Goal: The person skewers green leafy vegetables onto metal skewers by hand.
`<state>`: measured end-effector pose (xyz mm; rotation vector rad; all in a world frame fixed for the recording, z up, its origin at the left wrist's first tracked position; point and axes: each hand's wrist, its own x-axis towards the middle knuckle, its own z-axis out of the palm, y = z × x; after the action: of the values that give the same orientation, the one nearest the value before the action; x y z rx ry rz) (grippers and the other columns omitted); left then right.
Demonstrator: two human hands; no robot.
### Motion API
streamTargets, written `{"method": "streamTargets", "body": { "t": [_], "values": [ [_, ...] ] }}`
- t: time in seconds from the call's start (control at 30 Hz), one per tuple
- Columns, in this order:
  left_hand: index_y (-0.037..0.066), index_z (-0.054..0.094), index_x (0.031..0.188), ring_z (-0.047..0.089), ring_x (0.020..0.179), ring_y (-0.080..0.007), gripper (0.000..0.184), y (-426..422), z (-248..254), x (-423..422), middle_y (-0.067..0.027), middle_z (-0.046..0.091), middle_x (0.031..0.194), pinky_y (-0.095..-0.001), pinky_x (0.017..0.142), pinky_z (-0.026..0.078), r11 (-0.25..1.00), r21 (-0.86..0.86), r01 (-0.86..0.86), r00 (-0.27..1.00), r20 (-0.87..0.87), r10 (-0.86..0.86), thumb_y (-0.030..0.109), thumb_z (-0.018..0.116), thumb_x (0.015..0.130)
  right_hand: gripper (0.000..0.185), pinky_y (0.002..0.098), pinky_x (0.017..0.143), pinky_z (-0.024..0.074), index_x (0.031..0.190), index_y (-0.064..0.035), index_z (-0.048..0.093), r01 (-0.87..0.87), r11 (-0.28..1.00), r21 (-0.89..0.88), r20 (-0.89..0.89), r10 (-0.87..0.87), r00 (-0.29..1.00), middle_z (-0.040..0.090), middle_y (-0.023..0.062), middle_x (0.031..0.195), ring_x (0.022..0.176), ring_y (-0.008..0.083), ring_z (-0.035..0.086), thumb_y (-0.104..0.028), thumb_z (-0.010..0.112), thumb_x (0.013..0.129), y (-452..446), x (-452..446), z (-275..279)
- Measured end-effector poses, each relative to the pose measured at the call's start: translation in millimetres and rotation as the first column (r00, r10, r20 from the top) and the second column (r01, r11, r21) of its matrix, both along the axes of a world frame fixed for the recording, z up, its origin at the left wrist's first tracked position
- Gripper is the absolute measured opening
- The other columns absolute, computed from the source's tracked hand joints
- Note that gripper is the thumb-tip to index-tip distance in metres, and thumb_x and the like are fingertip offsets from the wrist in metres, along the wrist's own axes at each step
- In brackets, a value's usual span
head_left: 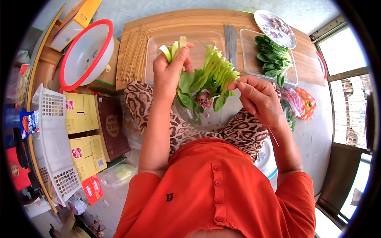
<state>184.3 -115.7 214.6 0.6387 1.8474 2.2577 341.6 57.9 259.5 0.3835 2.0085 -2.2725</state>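
Observation:
My left hand [171,71] is raised over the table's near edge, its thumb and fingers closed on a few pale green stems of a leafy vegetable [174,48]. To its right hangs a row of leafy greens [216,71], stems side by side, with leaves drooping over my lap. My right hand [258,95] pinches at the right end of this row. A thin metal skewer [273,135] shows below that palm; how far it runs into the greens is hidden. Beneath the greens is a small reddish clump [204,99], partly covered.
On the wooden table [178,22] lie bamboo skewers [135,55], metal skewers [230,45], a clear tray [152,59], a tray of greens [274,57] and a plate of meat pieces [264,20]. Left stand a red-rimmed basin [85,55], boxes [81,113] and a white basket [53,139].

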Motion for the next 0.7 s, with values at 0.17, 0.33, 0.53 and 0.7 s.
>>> {"method": "streamTargets", "body": {
  "t": [0.17,0.33,0.53,0.7],
  "values": [
    [0.002,0.066,0.103,0.047,0.059,-0.0083,0.033,-4,-9,-5,0.0014,0.055,0.071,-0.0224,0.055,0.036,0.993,0.051,0.107,0.974,0.196,-0.115,0.031,0.057,0.093,0.024,0.0184,0.042,0.0207,0.1,-0.0002,0.064,0.0,1.0,-0.023,0.003,0.0,1.0,0.038,-0.0083,0.052,0.044,0.0009,0.03,-0.019,0.049,0.098,1,1,-6],
    [0.001,0.067,0.102,0.049,0.062,-0.0065,0.024,-3,-17,-8,0.002,0.058,0.073,-0.0211,0.054,0.035,0.997,0.064,0.05,0.965,0.253,-0.065,0.022,0.062,0.09,0.025,0.0185,0.042,0.021,0.1,0.0004,0.064,-0.017,1.0,-0.024,-0.009,0.017,1.0,0.039,-0.0075,0.053,0.044,0.0009,0.03,-0.019,0.05,0.098,0,3,-6],
    [-0.001,0.069,0.096,0.047,0.057,-0.0038,0.016,0,-18,-8,0.0019,0.058,0.069,-0.0191,0.048,0.032,0.999,-0.051,-0.02,0.99,0.14,0.027,0.011,0.069,0.086,0.026,0.0185,0.041,0.0185,0.101,0.0001,0.063,-0.065,0.998,0.017,0.016,0.065,0.998,0.037,-0.0079,0.05,0.042,0.0009,0.028,-0.02,0.048,0.099,-7,4,-4],
    [0.0,0.069,0.097,0.045,0.054,-0.004,0.017,1,-18,-7,0.0008,0.061,0.07,-0.019,0.047,0.032,0.977,-0.172,-0.124,0.992,-0.031,0.12,0.012,0.07,0.085,0.026,0.0184,0.041,0.0182,0.101,-0.0001,0.063,-0.052,0.999,0.007,0.024,0.052,0.998,0.037,-0.0074,0.049,0.041,0.001,0.028,-0.021,0.048,0.099,-8,4,-6]
  ]
}}
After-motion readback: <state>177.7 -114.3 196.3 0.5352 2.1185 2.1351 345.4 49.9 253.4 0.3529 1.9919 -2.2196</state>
